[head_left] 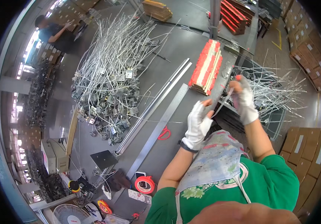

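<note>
A thin white cable [222,103] runs slantwise between my two hands, over the table's right edge. My right hand [245,101], in a white glove with bare fingertips, is closed on its upper end. My left hand [196,126], gloved the same way, is lower and nearer to me, with the cable's other end at its thumb and fingers. Just beyond the hands lies a stack of pale strips with red-orange edges [206,69]. To the right, many silvery-white cables [274,91] spread out of a grey crate [279,125] beside the table.
A big heap of cables with small metal connector boxes [108,89] covers the table's left part. Long metal bars [154,104], a steel ruler [160,128] and red scissors [164,133] lie nearer. A tape roll [144,184], phone and fan [69,214] are lower left. Cartons [306,149] stand right.
</note>
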`<act>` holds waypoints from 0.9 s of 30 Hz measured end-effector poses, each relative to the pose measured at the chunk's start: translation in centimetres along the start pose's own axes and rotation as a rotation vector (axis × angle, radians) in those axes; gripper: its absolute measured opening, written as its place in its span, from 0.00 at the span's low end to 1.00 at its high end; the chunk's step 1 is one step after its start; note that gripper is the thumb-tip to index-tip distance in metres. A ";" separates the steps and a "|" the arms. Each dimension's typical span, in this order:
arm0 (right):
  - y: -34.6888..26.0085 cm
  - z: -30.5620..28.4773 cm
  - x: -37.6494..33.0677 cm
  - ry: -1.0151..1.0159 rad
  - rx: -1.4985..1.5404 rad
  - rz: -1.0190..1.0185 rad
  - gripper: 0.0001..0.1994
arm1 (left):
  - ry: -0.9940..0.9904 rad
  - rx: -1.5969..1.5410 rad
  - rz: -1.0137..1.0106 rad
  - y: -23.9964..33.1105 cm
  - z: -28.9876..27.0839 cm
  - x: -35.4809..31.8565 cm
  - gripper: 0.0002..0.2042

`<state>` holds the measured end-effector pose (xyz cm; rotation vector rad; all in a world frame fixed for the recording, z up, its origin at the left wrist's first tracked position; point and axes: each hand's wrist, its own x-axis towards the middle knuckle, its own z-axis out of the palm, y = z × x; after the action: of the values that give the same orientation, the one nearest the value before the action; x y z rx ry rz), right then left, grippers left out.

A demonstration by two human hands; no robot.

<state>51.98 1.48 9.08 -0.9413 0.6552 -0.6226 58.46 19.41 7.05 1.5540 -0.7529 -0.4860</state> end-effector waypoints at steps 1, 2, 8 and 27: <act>-0.1 -2.2 1.5 0.069 0.086 -0.086 0.20 | 0.138 0.159 0.131 -0.1 -0.7 -0.1 0.14; -1.0 -4.4 2.3 0.131 0.164 -0.078 0.18 | 0.214 0.143 0.102 -1.0 -2.1 -0.2 0.15; -5.7 -28.5 7.8 0.775 0.031 -0.230 0.15 | 0.755 0.733 0.074 -10.0 -15.4 1.9 0.19; 5.7 -5.0 -1.6 -0.026 -0.410 0.313 0.16 | 0.529 -0.269 -0.326 -7.1 -13.8 -3.1 0.10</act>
<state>48.39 2.64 2.31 -1.1921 0.9058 -0.1976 67.13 31.40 1.52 1.4615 -0.0247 -0.3684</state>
